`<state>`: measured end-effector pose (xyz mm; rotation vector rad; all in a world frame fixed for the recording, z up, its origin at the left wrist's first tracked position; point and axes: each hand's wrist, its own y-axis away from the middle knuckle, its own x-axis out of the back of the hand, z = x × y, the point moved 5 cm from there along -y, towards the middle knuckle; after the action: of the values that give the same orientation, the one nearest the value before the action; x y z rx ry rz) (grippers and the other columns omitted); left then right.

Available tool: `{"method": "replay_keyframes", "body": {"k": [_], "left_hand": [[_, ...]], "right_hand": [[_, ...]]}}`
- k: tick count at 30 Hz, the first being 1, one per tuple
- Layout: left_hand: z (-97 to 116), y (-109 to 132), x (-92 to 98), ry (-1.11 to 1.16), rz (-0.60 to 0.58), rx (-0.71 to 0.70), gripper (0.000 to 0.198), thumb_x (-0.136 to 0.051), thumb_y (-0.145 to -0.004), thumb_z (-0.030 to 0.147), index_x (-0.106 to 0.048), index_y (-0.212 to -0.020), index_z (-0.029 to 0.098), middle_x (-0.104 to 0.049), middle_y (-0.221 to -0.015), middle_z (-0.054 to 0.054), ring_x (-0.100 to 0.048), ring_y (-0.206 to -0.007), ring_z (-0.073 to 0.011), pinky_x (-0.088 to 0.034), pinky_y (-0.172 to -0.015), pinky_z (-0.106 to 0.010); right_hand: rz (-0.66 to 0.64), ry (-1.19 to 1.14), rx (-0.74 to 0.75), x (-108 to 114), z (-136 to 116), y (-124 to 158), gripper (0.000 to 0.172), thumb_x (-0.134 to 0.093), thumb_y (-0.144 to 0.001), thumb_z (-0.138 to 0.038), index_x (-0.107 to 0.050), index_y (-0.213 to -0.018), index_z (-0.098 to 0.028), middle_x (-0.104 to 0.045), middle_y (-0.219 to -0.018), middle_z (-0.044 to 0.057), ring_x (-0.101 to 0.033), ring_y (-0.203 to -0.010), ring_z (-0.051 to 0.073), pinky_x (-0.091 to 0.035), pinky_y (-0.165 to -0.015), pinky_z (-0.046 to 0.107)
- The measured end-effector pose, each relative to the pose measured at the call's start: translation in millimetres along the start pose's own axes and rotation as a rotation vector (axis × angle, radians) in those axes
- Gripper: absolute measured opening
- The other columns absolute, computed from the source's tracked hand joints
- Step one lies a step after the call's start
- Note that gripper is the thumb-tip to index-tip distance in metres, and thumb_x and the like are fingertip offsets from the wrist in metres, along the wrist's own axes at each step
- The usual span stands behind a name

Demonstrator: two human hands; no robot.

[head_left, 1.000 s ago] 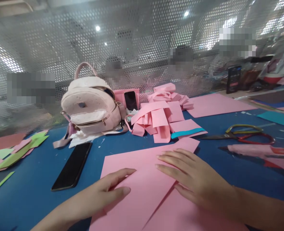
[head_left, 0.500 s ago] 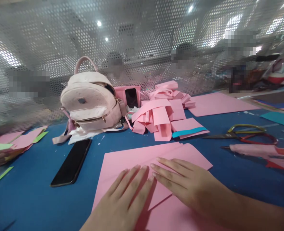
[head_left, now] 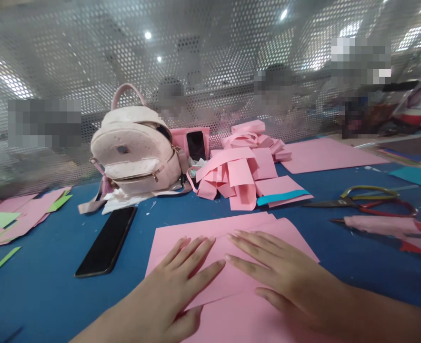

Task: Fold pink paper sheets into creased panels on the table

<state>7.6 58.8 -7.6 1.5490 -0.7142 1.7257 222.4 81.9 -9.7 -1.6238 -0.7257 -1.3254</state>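
Note:
Pink paper (head_left: 232, 312) lies in front of me on the blue table, in overlapping layers with a folded-over flap whose near edge runs between my hands. On the flap's left part, my left hand (head_left: 185, 278) rests palm down, fingers stretched out and thumb bent below the edge. My right hand (head_left: 278, 271) lies flat on the right part, its fingers spread and pointing to the upper left. Both hands press on the paper and hold nothing. The fingertips of the two hands are close together but apart.
Left of the paper lies a black phone (head_left: 106, 242); behind it stands a pale pink backpack (head_left: 135, 143). Folded pink paper pieces (head_left: 241, 174) are heaped at the back. Scissors (head_left: 364, 202) and a pink glue gun (head_left: 382, 225) lie at right. A perforated metal screen (head_left: 210, 57) closes off the far side.
My left hand has moved slightly up and left, its thumb now showing. My right hand's fingers have spread, its thumb now visible. Another person's hand at the far left has gone from view.

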Motion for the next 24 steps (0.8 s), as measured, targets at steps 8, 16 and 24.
{"method": "replay_keyframes", "body": {"k": [8,16,24], "left_hand": [[-4,-2,7.7,0.071,0.068,0.002,0.055,-0.047,-0.101,0.046,-0.036,-0.151,0.026,-0.026,-0.163,-0.006,-0.028,-0.148,-0.029,-0.031,-0.118,-0.054],[-22,-1,-5.4,0.113,0.16,0.028,0.06,-0.039,-0.096,0.006,-0.029,-0.154,0.021,-0.031,-0.161,-0.005,-0.032,-0.147,-0.0186,-0.03,-0.121,-0.042],[-20,1,-2.0,0.127,0.225,-0.019,0.057,-0.042,-0.093,0.005,-0.04,-0.148,0.019,-0.041,-0.156,-0.008,-0.041,-0.142,-0.0199,-0.034,-0.119,-0.041]], "right_hand": [[-0.023,-0.116,-0.133,-17,15,7,0.07,-0.05,-0.099,-0.037,-0.017,-0.159,-0.024,-0.027,-0.162,0.005,-0.026,-0.149,0.026,-0.027,-0.122,0.046],[-0.058,-0.196,-0.155,-13,15,5,0.065,-0.049,-0.098,-0.038,-0.024,-0.157,-0.028,-0.034,-0.16,0.004,-0.036,-0.144,0.027,-0.036,-0.117,0.049],[-0.005,-0.145,-0.127,-14,17,6,0.066,-0.051,-0.096,-0.033,-0.027,-0.157,-0.024,-0.036,-0.158,0.008,-0.038,-0.143,0.029,-0.04,-0.113,0.051]]}}
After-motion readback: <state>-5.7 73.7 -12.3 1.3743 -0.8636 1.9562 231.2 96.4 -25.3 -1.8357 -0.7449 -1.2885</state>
